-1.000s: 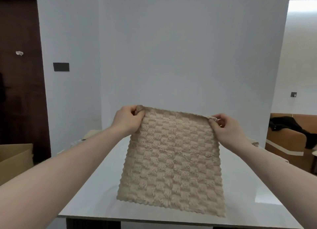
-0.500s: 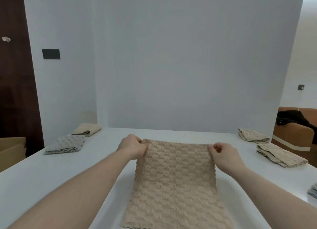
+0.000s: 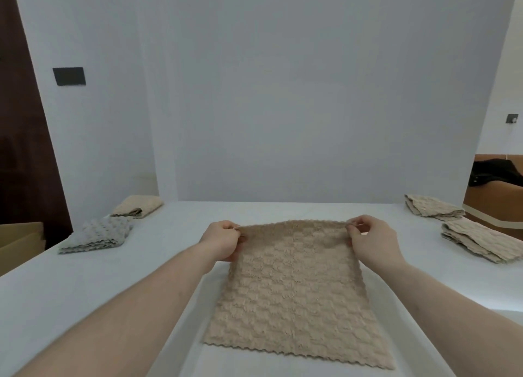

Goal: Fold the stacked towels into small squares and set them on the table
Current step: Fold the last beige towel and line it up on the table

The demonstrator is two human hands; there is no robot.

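While I scan from the left, I see a folded grey towel (image 3: 94,236) and a folded beige one (image 3: 137,206) lying near the table's (image 3: 56,306) far left edge. My left hand (image 3: 222,242) pinches the far left corner of the open beige towel (image 3: 294,294), fingers closed on the hem. The cloth lies spread at the table's middle, its near scalloped edge toward me and its far edge raised slightly between my hands. I judge it light, soft and limp, with a nubby checked pile that should grip well; the corners are the place to hold, since anything between them sags. My right hand (image 3: 370,239) pinches the far right corner the same way. Two more beige stacks (image 3: 433,208) (image 3: 481,239) sit at far right. I can read no label, brand or writing anywhere.
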